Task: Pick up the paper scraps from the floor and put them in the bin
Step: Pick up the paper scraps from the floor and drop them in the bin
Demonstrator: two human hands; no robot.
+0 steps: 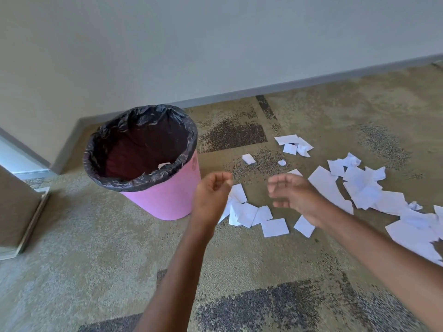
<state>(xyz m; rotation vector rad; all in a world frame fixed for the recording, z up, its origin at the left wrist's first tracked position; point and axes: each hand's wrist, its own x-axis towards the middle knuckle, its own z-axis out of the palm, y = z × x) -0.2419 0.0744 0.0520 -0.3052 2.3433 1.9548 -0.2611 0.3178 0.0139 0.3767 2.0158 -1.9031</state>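
Single view, head camera. The wide-angle lens is sitting on the person's head and is facing forward and down onto the carpeted floor (96,248). Both forearms are entering from the bottom edge, with the left hand (212,190) and the right hand (294,195) lying near frame centre, closest to the lens. The pink bin (165,200) is standing left of centre and is being seen from above, its lined mouth showing. The paper scraps (359,188) are spreading over the right half and running off the right edge. The wall (215,44) is filling the upper part, its skirting (311,79) slanting across the frame
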